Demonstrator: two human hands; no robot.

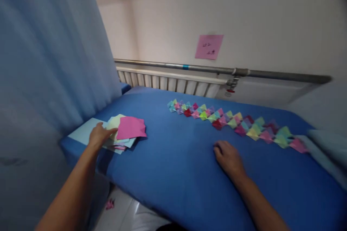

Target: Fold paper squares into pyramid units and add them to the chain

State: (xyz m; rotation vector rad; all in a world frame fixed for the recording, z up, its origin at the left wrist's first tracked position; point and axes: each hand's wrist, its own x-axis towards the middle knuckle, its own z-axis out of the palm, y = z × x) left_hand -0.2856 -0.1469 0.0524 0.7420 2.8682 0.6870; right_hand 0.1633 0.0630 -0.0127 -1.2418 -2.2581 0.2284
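Faced a long surface point(173, 173) covered in plain blue, set along a pale wall point(271, 25) and running from a light blue curtain point(54, 43) at the left toward a pale cloth point(329, 146) at the right edge. Had the left hand point(99, 135) over the left part, thumb at the edge of a loose stack of coloured paper point(130, 143); could not tell whether pinching a sheet or merely touching. Saw on top of that stack a bright pink sheet point(131, 128), with a pale yellow sheet point(114, 121) and others poking out around it, and a pale blue sheet point(84, 131) lying to the left, partly behind the hand. Rested the right hand point(229, 157) on the blue, fingers loosely curled, relaxed and free of any object. Had a many-coloured band of folded paper pieces point(233, 122) lying beyond that hand, slanting from the far middle toward the near right. Noted, past the far edge, a white radiator point(162, 82) below a metal rail point(211, 68), plus a red valve handle point(230, 91). Found a pink note point(209, 47) with dark handwriting on the wall above the rail. Glimpsed at lower left a strip of pale floor point(119, 213) bearing a crumpled pink scrap point(110, 204).
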